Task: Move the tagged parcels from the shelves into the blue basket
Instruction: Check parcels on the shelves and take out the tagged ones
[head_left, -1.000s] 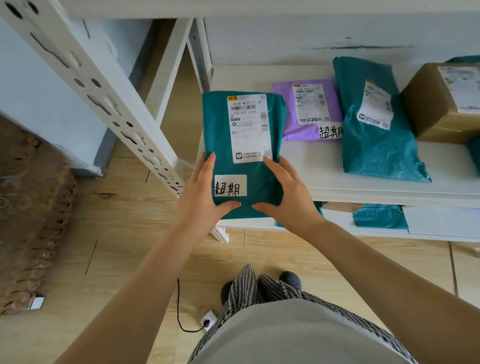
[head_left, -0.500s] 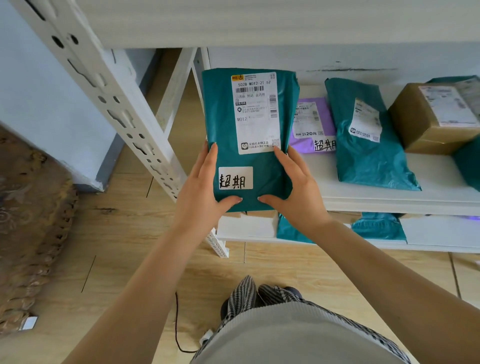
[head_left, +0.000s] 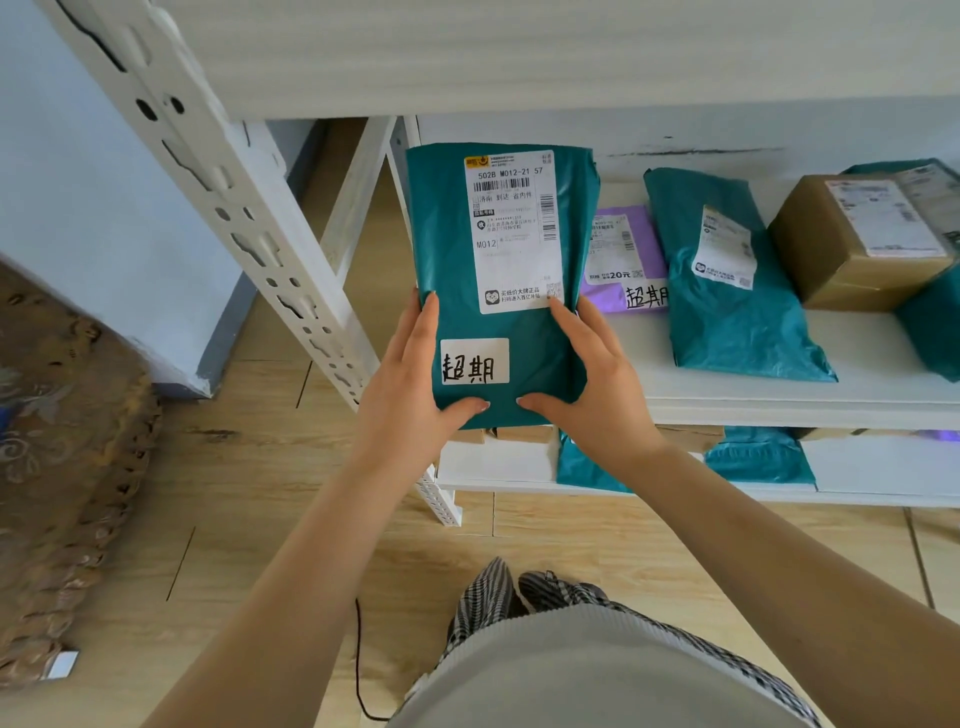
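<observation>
I have lifted the teal tagged parcel (head_left: 498, 280) off the shelf (head_left: 779, 395) and upright toward me, so it can go to the basket, which is out of view. My left hand (head_left: 410, 384) and right hand (head_left: 587, 384) grip its lower edges, thumbs in front. Beyond, a tagged purple parcel (head_left: 626, 260) waits on the shelf.

Teal parcel (head_left: 457, 249) label "502B M012-21 57", tag (head_left: 474, 361) "超期", purple parcel (head_left: 631, 254) "20元", "超期"

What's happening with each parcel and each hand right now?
Held teal parcel: off the shelf, upright, tagged.
Left hand: gripping its left edge.
Right hand: gripping its right edge.
Purple parcel: lying on shelf, tagged.
Second teal parcel: lying on shelf.
Cardboard box: closed, on shelf.
</observation>
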